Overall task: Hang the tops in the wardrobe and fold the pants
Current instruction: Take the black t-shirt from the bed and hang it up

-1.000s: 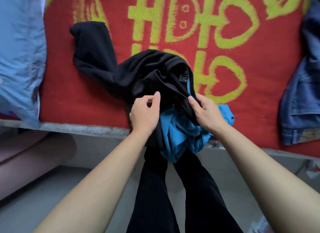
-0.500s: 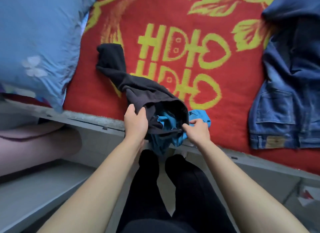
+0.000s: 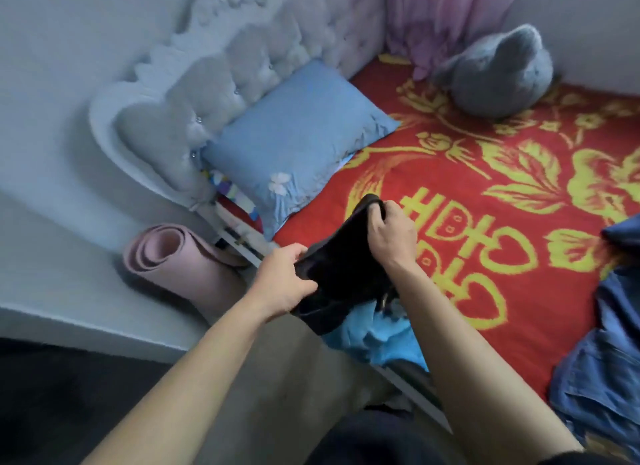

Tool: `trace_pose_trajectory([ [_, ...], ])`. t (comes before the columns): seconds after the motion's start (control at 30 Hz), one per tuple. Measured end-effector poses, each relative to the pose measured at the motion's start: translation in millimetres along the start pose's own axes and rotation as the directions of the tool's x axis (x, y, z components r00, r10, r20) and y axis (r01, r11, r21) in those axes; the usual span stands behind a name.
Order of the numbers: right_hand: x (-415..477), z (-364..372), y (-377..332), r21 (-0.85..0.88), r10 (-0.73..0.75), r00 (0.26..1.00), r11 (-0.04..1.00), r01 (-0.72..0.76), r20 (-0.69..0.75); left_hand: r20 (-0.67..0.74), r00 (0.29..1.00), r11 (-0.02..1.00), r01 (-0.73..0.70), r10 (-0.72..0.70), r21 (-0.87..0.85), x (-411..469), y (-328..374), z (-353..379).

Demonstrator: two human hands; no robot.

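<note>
Lifted off the bed [image 3: 329, 201] in the last half second: black garment [image 3: 339, 274], left hand [image 3: 284, 281] gripping its lower edge, right hand [image 3: 391, 236] clenched round its top; blue garment [image 3: 377, 336] hangs beneath, possibly tucked inside. Nothing hung or folded yet; jeans [image 3: 606, 378] lie loose on the bed.

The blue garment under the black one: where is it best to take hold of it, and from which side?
Take the blue garment by its bunched folds at the near edge of the bed, probably from the person's side: they lie bare below the black garment, which covers the rest.
</note>
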State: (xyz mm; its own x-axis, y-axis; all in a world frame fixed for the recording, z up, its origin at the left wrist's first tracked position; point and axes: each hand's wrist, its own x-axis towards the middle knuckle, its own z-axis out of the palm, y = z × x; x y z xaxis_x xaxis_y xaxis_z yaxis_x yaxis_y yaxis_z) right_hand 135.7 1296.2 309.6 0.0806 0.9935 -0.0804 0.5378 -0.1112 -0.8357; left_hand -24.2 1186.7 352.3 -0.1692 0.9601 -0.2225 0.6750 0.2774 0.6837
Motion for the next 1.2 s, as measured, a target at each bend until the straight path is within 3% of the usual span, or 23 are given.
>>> trace_pose_trajectory([
  [0.1,-50.7,-7.6,-64.2,0.15,-0.171,0.984,0.973,0.177,-0.054,-0.111,0.992,0.979,0.084,-0.064,0.184,-66.8,-42.9,-29.3],
  [0.2,-127.0,1.4,-116.0,0.204,-0.344,0.939,0.918,0.339,-0.014,-0.289,0.917,0.936,0.324,-0.275,0.136,-149.5,-95.8,-56.1],
  [0.27,-183.2,13.9,-146.3,0.252,-0.44,0.898,0.871,0.421,0.021,-0.273,0.807,0.85,0.514,-0.524,-0.112,-209.3,-124.3,-75.7],
  [0.33,-237.9,24.5,-175.3,0.303,-0.532,0.845,0.815,0.493,0.056,-0.077,0.7,0.633,0.585,-0.71,-0.506,-266.6,-140.9,-95.0],
  [0.43,-300.1,34.3,-210.9,0.381,-0.576,0.809,0.778,0.5,0.114,0.055,0.751,0.308,0.335,-0.658,-0.891,-332.6,-146.7,-122.1],
  [0.53,-348.3,50.0,-238.4,0.524,-0.529,0.818,0.773,0.357,0.223,-0.044,0.763,0.152,0.072,-0.645,-0.986,-383.9,-156.0,-151.6],
  [0.63,-392.5,66.4,-262.0,0.612,-0.446,0.784,0.783,0.109,0.432,-0.245,0.661,0.161,-0.187,-0.71,-0.969,-422.9,-171.1,-181.7],
  [0.7,-413.8,79.9,-271.1,0.582,-0.452,0.742,0.807,0.103,0.495,-0.329,0.583,0.178,-0.302,-0.743,-0.937,-443.0,-178.3,-204.9],
  [0.8,-432.1,110.7,-274.4,0.37,-0.533,0.672,0.845,0.387,0.514,-0.401,0.466,0.187,-0.439,-0.788,-0.879,-466.1,-195.8,-244.6],
  [0.9,-444.7,150.0,-280.4,0.112,-0.61,0.569,0.729,0.675,0.551,-0.454,0.399,0.188,-0.55,-0.797,-0.814,-480.6,-219.6,-282.9],
  [1.07,-460.0,241.0,-309.6,0.013,-0.558,0.328,0.52,0.854,0.762,-0.497,0.427,0.231,-0.537,-0.755,-0.811,-494.6,-244.7,-351.9],
  [1.2,-486.7,305.6,-349.3,0.265,-0.586,0.128,0.537,0.801,0.8,-0.512,0.473,0.349,-0.392,-0.717,-0.851,-504.5,-257.3,-410.2],
])
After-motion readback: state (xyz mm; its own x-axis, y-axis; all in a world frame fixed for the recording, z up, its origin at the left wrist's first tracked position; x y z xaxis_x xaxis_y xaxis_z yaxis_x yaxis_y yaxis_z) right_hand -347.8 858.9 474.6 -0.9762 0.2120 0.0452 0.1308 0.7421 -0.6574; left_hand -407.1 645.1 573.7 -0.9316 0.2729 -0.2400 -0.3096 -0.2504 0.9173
